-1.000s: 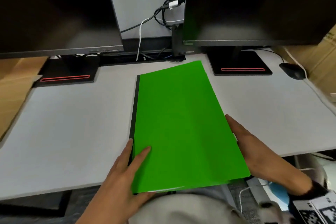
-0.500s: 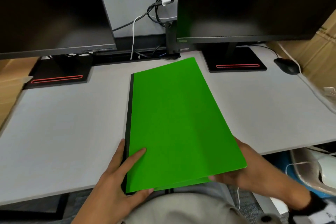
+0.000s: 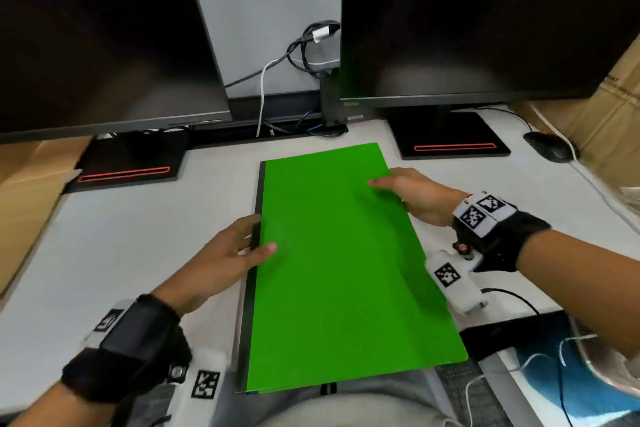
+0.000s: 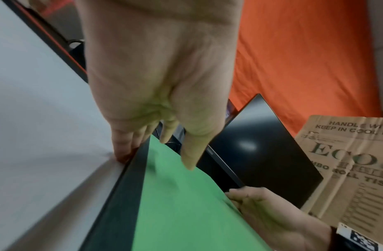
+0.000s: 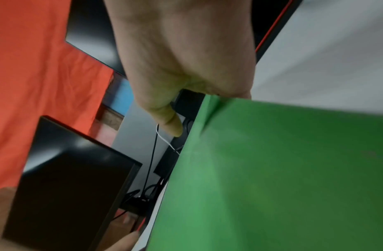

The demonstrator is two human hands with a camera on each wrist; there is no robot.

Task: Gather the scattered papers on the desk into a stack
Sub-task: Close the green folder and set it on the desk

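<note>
A stack of papers lies lengthwise on the white desk [image 3: 138,253], with a green sheet [image 3: 339,270] on top and a black sheet [image 3: 258,191] showing along its left edge. Its near end hangs over the desk's front edge. My left hand [image 3: 242,250] holds the stack's left edge, thumb on the green sheet and fingers against the black edge [image 4: 121,203]. My right hand [image 3: 412,194] pinches the far right edge, thumb on top and fingers beneath the green sheet [image 5: 283,169]. The sheets lower in the stack are hidden.
Two dark monitors [image 3: 485,28] stand at the back on black bases with red stripes [image 3: 450,146]. Cables [image 3: 311,45] hang between them. A black mouse [image 3: 550,146] lies at the far right. Cardboard boxes [image 3: 20,201] flank the desk on both sides.
Both hands have moved away from the near corners and farther up the stack's sides. The right hand went from the near right corner to the far right edge.
</note>
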